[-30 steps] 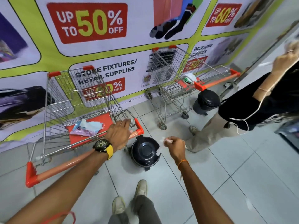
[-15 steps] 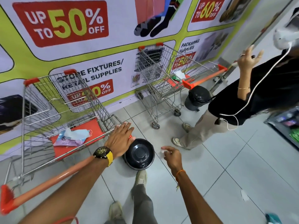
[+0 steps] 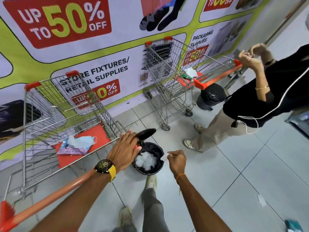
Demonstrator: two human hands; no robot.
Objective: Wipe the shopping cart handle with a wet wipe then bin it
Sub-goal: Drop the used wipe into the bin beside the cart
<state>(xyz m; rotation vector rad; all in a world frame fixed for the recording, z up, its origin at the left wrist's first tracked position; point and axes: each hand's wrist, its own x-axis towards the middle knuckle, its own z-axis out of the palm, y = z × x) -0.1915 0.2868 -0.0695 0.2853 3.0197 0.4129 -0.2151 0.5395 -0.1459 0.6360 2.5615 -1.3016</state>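
Change: since half a second earlier, the bin lid [image 3: 146, 133] had swung up from shut to open, and the right hand had come in beside the rim.
Bin [image 3: 156, 170]: black, round, at centre of the frame on the tiled floor, white crumpled wipes inside.
Left hand [image 3: 124, 152]: fingers spread flat, holding nothing, resting over the right end of the cart handle [image 3: 55, 192] and against the raised lid.
Right hand [image 3: 177, 160]: grip narrow, pinched on the wet wipe [image 3: 165, 156], just beside the bin's right rim.
Shopping cart [image 3: 58, 111]: left of the frame, pack of wipes [image 3: 73, 150] on its red seat.
Right of the frame: a second person, second cart [image 3: 170, 72] and second bin [image 3: 210, 97].
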